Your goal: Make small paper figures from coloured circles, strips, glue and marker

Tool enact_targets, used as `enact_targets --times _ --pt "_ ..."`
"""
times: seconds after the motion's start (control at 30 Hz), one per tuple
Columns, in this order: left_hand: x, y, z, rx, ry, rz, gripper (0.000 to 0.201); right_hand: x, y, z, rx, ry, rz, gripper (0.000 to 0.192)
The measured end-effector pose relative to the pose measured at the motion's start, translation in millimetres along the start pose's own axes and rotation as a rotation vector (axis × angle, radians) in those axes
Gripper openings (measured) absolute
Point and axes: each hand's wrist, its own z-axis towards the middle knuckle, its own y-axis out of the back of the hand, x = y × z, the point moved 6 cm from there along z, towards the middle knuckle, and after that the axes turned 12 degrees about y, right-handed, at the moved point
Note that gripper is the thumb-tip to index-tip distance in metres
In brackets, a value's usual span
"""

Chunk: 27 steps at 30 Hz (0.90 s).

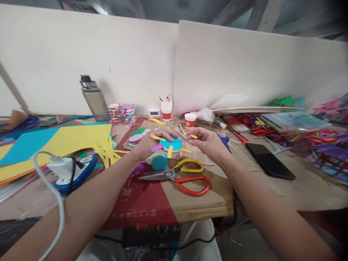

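**Hands at a paper disc**

Left hand (152, 143) lies flat, fingers pressing a blue disc (172, 144) with yellow strips on the surface (206, 197). Right hand (208, 141) pinches a small yellow strip (193, 136) just beside it. Scissors (179, 177) lie nearer the person.

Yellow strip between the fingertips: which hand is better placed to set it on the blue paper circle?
Probably the right hand: it pinches the yellow strip just beside the blue circle. The left hand rests on the circle, pinning it.
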Motion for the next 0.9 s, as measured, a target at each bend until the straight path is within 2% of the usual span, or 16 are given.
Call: enact_targets --times 0.13,0.27,0.43,0.57,0.7,0.8,0.9 --pt "2 1.3 -1 -0.026 -0.002 0.041 0.027 -4 8 0 -0.104 0.05 -0.124 0.019" --pt "-1 -1.8 -2 0.01 -0.014 0.046 0.027 2 12 0 -0.133 0.176 -0.233 0.014" --pt "-13 -8.6 -3 0.043 -0.049 0.042 0.03 -1 8 -2 -0.141 0.109 -0.159 0.017" --pt "-20 -10.9 -5 0.036 -0.096 0.062 0.031 6 3 -5 -0.169 0.131 -0.09 0.021" --pt "-20 -10.3 -4 0.071 -0.096 0.066 0.022 10 0 -7 -0.159 0.119 -0.059 0.021" --pt "-22 -10.8 -5 0.078 -0.088 0.05 0.017 14 -1 -7 -0.153 0.148 -0.111 0.017" --pt "-25 -12.5 -6 0.069 -0.092 0.026 0.02 20 -3 -8 -0.129 0.229 -0.157 0.008"
